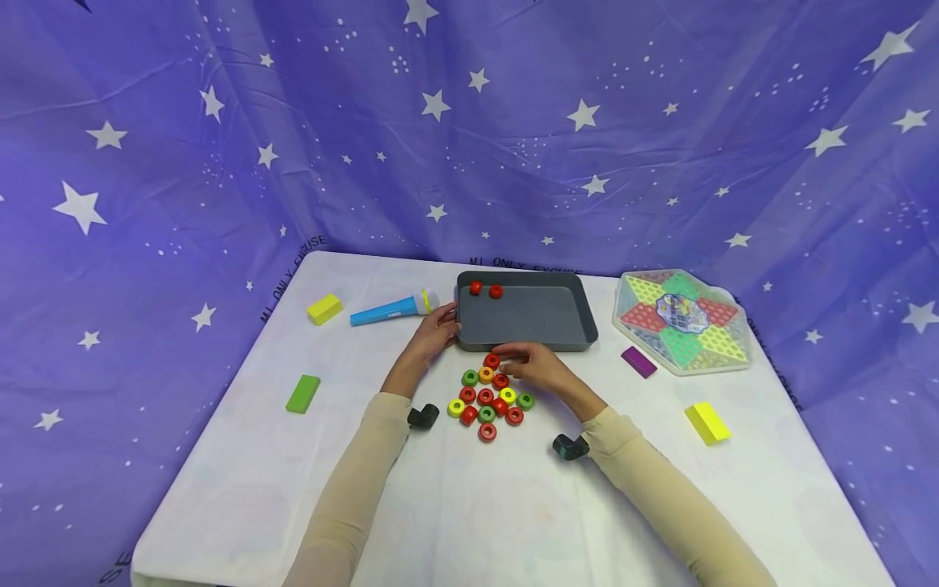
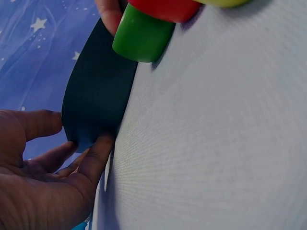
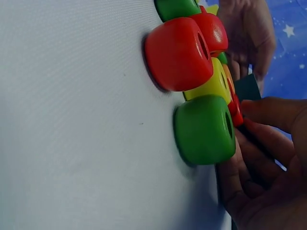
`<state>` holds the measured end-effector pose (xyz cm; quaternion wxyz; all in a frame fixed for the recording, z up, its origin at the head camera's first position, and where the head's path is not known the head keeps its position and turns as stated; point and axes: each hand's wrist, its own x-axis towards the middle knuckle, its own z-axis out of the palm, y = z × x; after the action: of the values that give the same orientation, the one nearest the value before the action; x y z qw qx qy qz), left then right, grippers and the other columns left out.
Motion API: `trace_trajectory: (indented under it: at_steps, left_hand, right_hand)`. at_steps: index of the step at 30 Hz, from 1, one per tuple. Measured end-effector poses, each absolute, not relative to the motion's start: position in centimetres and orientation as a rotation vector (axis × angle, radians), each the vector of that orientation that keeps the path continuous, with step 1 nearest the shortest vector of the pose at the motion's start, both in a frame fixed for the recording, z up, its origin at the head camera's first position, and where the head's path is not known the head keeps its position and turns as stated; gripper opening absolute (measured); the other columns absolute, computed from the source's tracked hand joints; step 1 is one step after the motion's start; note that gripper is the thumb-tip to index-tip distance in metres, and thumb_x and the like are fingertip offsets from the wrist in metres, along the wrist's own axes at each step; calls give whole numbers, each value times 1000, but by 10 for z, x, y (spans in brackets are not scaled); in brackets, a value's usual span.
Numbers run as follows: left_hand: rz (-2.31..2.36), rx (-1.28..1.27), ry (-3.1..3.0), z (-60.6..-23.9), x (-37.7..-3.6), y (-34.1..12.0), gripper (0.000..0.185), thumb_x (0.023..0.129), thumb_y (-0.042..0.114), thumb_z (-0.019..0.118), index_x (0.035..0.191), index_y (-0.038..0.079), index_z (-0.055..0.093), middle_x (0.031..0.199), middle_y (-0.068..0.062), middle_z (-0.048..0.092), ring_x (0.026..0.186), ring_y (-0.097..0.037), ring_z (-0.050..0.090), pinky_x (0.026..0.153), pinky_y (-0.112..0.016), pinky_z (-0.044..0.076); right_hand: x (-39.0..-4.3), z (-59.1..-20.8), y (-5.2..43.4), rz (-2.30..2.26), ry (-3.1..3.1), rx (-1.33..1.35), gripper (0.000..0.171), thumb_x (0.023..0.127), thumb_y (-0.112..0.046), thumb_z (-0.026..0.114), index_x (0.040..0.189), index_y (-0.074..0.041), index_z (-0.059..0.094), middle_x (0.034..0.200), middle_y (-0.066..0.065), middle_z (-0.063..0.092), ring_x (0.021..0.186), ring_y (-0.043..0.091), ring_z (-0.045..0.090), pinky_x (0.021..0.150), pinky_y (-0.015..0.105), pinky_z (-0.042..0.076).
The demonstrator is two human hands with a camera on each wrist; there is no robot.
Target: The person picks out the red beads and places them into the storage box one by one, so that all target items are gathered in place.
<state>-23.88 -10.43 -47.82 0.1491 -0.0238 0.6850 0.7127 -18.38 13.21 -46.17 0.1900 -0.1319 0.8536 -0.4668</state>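
With the red bead (image 1: 492, 360) sitting at the far edge of the bead cluster (image 1: 487, 399), just near of the grey tray (image 1: 524, 319), your right hand (image 1: 539, 367) pinches it; lift straight. Left hand (image 1: 438, 328), fingers relaxed, braces the tray's left wall; hold firm.

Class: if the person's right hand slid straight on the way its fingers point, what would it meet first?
Probably the red ring bead at the fingertips of the right hand; just behind it stands the dark grey tray. Depth is uncertain.

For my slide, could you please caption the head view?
Right hand reaches red bead; left hand touches grey tray.
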Motion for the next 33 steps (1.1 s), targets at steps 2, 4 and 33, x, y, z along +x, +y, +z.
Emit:
trace_trajectory:
  at_steps: [2, 4, 33]
  left_hand:
    - [2049, -63, 1965, -478, -238, -104, 57, 97, 4, 50, 150, 13, 33, 149, -13, 40, 134, -26, 42, 106, -44, 42]
    - [2047, -67, 1967, -478, -238, -103, 56, 97, 4, 50, 150, 13, 34, 148, -13, 41, 134, -26, 43, 106, -44, 42]
    - [2044, -51, 1985, -476, -239, -103, 57, 97, 3, 49, 150, 10, 33, 148, -15, 41, 135, -27, 42, 107, -46, 40]
  right_hand:
    - [-183, -460, 131, -1263, 2423, -403, 40, 90, -14, 66, 130, -18, 62, 123, 6, 65, 88, 17, 60, 70, 28, 51]
    - [-183, -458, 129, -1214, 2446, -433, 41, 91, -14, 66, 131, -20, 62, 125, 5, 64, 88, 17, 59, 72, 29, 51]
    - [-180, -461, 112, -1159, 2587, -379, 25, 87, -21, 72, 111, -20, 72, 92, 0, 67, 72, 15, 58, 63, 26, 49]
